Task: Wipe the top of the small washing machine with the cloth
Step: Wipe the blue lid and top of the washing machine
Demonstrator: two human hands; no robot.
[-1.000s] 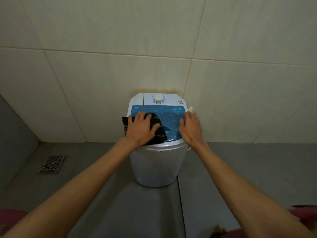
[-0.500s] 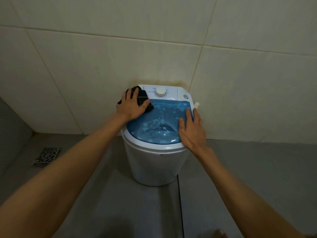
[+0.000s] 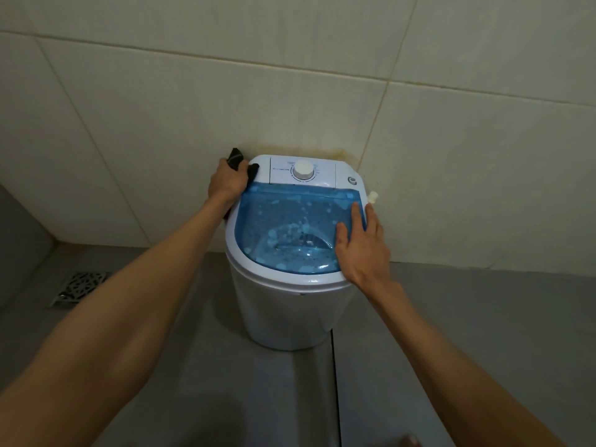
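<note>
From the head view, the left hand [image 3: 225, 185] grips a dark crumpled cloth [image 3: 237, 161] at the far-left corner of the small white washing machine [image 3: 283, 304] (beside its dial); the right hand [image 3: 362, 246] lies flat, fingers spread, on the translucent blue lid [image 3: 290, 227].

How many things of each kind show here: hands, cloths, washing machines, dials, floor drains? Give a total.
Hands: 2, left hand and right hand
Cloths: 1, dark cloth
Washing machines: 1, washing machine
Dials: 1, white dial
Floor drains: 1, floor drain
Total: 6

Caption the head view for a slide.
Left hand presses dark cloth on the washing machine's back-left corner; right hand flat on blue lid.
</note>
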